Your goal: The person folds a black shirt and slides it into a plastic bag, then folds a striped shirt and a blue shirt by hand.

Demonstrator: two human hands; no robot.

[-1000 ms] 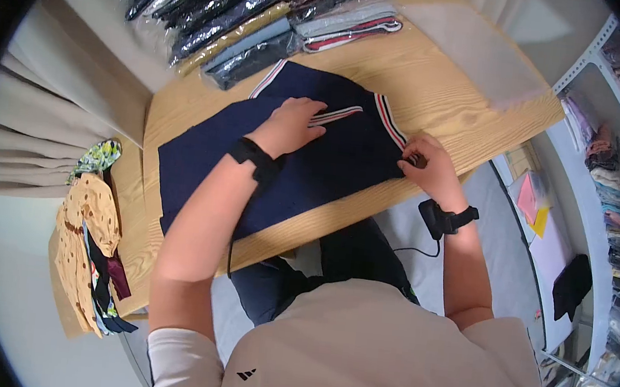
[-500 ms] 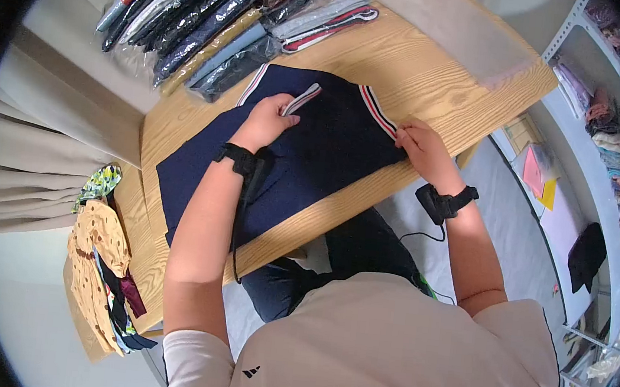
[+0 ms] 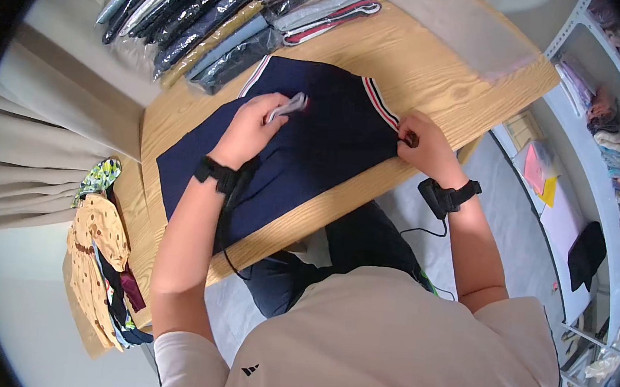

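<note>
A navy blue garment (image 3: pixel 307 141) with white, red and black striped edges lies spread on the wooden table (image 3: pixel 442 64). My left hand (image 3: pixel 251 130) is over its upper left part, fingers closed around a small folded light grey strip (image 3: pixel 288 106). At the garment's right corner, below the striped edge (image 3: pixel 383 105), my right hand (image 3: pixel 424 146) pinches the navy fabric near the table's front edge. Both wrists wear black straps with a cable.
Plastic-wrapped folded clothes (image 3: pixel 214 27) lie in rows at the table's back left. A translucent sheet (image 3: pixel 460 29) is at the back right. Patterned clothes (image 3: pixel 99 248) hang over a surface at the left. Shelves (image 3: pixel 613 141) with folded clothes stand at the right.
My left hand has moved slightly left and down with the strip, which has turned. The garment has shifted a little, and my right hand has curled more at its corner.
</note>
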